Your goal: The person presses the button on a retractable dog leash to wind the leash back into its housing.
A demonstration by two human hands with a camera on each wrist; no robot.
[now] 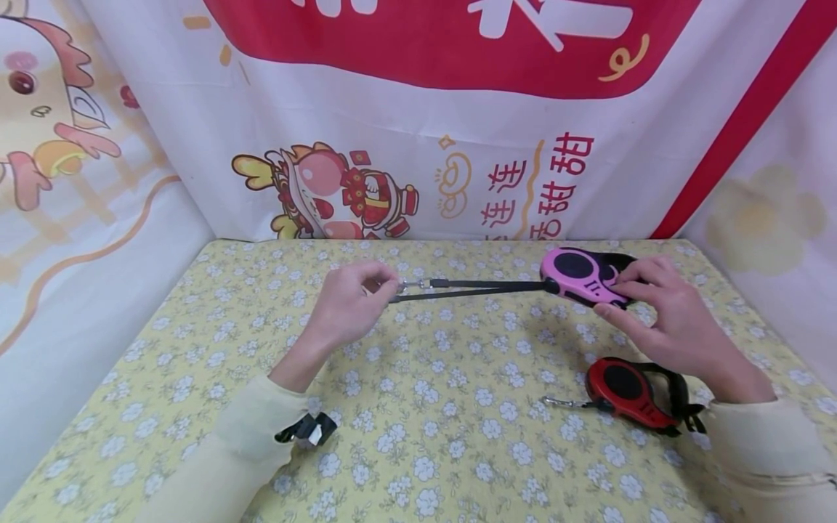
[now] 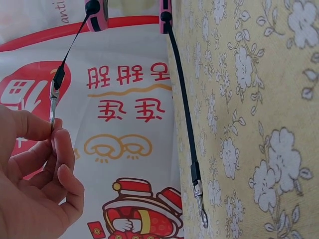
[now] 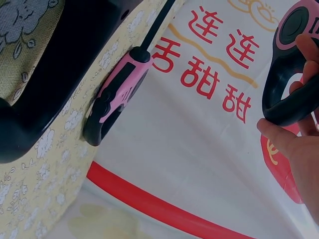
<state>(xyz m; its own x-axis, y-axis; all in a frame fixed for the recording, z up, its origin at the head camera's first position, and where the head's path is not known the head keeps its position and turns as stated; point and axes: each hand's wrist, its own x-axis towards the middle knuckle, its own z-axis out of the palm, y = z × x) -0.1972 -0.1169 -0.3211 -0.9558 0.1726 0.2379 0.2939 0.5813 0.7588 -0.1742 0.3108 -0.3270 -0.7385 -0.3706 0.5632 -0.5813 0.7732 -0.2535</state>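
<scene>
My right hand (image 1: pixel 673 319) grips the black handle of a pink-and-black retractable dog leash (image 1: pixel 569 265), raised off the table. Its black cord runs taut to my left hand (image 1: pixel 353 301), whose thumb and fingertips pinch the silver clip (image 2: pixel 53 102) at the end. A second pink retractable leash (image 3: pixel 117 92) lies on the table in the right wrist view; the held leash mostly hides it in the head view. The second cord is also pulled out, its clip (image 2: pixel 200 204) lying on the cloth. A red-and-black retractable leash (image 1: pixel 624 385) lies nearer my right forearm.
A yellow flowered cloth (image 1: pixel 425 436) covers the table. White printed curtains (image 1: pixel 431 109) close off the back and both sides. The red leash's clip (image 1: pixel 559 402) points left. A black handle (image 3: pixel 65 55) looms close in the right wrist view.
</scene>
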